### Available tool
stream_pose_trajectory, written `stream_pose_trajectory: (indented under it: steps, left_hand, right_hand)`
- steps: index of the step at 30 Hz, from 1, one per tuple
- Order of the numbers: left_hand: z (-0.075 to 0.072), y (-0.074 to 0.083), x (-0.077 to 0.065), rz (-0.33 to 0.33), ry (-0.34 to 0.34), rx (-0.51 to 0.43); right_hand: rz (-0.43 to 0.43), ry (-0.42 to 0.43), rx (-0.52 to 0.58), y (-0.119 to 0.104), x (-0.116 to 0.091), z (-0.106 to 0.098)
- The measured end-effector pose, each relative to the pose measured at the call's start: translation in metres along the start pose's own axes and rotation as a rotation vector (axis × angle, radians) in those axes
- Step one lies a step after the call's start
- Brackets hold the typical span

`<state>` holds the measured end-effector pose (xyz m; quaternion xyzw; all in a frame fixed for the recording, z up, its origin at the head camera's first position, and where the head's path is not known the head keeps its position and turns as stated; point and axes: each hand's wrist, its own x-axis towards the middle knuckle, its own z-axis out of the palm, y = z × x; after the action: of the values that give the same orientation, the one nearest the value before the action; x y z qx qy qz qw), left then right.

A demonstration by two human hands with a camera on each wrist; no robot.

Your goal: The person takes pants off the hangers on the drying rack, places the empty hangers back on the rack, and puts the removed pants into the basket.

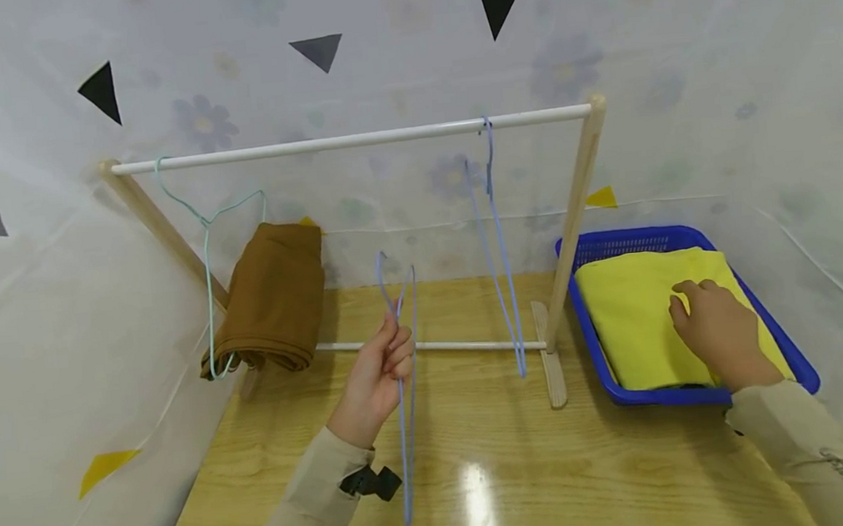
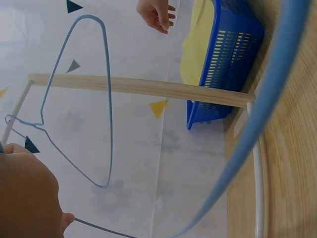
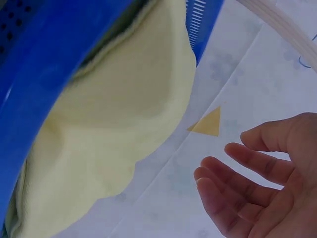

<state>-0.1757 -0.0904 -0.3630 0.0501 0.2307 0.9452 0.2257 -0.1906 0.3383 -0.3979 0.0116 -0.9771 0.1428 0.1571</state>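
My left hand [image 1: 383, 372] grips a blue wire hanger [image 1: 404, 440] near its neck, in front of the rack. The hanger is seen nearly edge-on in the head view, and its lower bar crosses close to the lens in the left wrist view. Over the basket on the right, my right hand [image 1: 721, 329] hovers with loosely bent fingers and holds nothing. Below it lies a folded yellow cloth [image 1: 637, 319] inside the blue basket [image 1: 783, 348]. In the right wrist view a gap shows between the fingers [image 3: 218, 203] and the cloth [image 3: 124, 109].
A rack with a white rail [image 1: 380, 137] and wooden posts [image 1: 575, 208] stands on the wooden table [image 1: 321, 489]. From the rail hang a second blue hanger [image 1: 510, 289] at right and a mint hanger [image 1: 211, 298] at left, which carries a folded brown cloth [image 1: 274, 293].
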Motion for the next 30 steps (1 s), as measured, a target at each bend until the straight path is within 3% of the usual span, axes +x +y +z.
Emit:
stream_pose_trajectory:
  steps: [4, 14, 30]
  left_hand:
    - [0.006, -0.001, 0.004, 0.020, -0.009, 0.016]
    - [0.027, -0.002, 0.017, 0.091, 0.048, 0.022]
    - [0.079, 0.014, 0.040, 0.263, 0.019, 0.086]
  right_hand:
    - [-0.007, 0.027, 0.032, -0.009, -0.005, 0.001]
    - [-0.021, 0.078, 0.085, -0.031, -0.017, 0.001]
    - [-0.021, 0.107, 0.151, -0.051, -0.037, 0.008]
